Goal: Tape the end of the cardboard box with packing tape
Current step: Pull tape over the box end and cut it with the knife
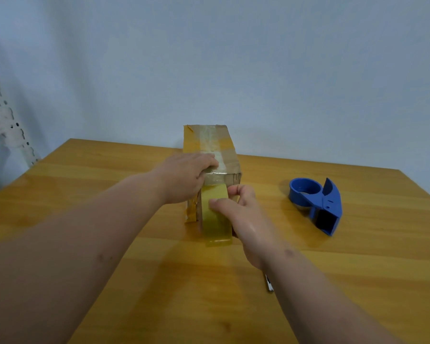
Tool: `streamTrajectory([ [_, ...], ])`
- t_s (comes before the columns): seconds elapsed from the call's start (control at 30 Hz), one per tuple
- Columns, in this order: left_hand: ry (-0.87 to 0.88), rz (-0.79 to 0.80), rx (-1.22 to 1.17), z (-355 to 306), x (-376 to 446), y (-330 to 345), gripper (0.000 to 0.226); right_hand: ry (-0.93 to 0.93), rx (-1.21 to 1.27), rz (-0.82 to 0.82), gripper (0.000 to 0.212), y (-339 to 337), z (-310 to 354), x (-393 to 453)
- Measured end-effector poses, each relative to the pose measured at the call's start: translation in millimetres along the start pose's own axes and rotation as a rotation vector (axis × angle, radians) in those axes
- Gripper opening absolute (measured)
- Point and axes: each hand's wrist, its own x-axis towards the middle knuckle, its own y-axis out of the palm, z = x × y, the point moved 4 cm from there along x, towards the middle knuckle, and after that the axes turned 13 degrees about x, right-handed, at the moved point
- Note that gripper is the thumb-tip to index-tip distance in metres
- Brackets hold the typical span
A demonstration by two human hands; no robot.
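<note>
A brown cardboard box [227,155], patched with old yellow and clear tape, lies lengthwise on the wooden table [358,269] with one end facing me. My left hand [186,176] rests on the box's top near edge, fingers pressing down over the seam. A strip of yellowish packing tape [215,219] hangs down the near end of the box, its loose lower end lying on the table. My right hand [238,212] holds this strip, thumb on its face and fingers behind its right edge.
A blue tape dispenser [315,202] lies on the table to the right of the box. A small metal object [268,284] peeks out beneath my right forearm. A white perforated rack [8,115] stands at the far left, with a pale wall behind.
</note>
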Motion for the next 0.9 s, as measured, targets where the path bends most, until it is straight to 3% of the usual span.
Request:
streamTrajectory([
  [0.17,0.002,0.062,0.007,-0.3,4.2,-2.2,0.046,-0.035,-0.011,0.023,0.046,-2.9,-8.3,-6.4],
  [0.33,-0.009,0.063,-0.019,-0.8,5.6,-0.6,0.048,-0.030,-0.034,-0.056,0.061,-1.2,-13.8,-6.2],
  [0.5,-0.017,0.048,-0.050,-1.6,4.5,1.4,0.048,0.131,0.146,-0.071,0.030,-8.1,-32.7,-12.0],
  [0.67,-0.021,0.034,-0.085,-1.2,5.1,2.6,0.048,0.155,0.093,-0.059,0.018,-10.9,-24.5,-9.5],
  [0.73,-0.028,0.031,-0.109,1.1,5.7,3.1,0.048,0.145,0.026,-0.086,0.029,-14.2,-20.5,-6.9],
  [0.8,-0.026,0.026,-0.115,0.8,5.7,3.4,0.048,0.160,-0.039,-0.129,0.055,-18.0,-19.5,-8.1],
  [0.9,-0.028,0.026,-0.109,-1.3,5.3,3.0,0.049,0.172,-0.048,-0.162,0.058,-14.0,-17.2,-18.3],
])
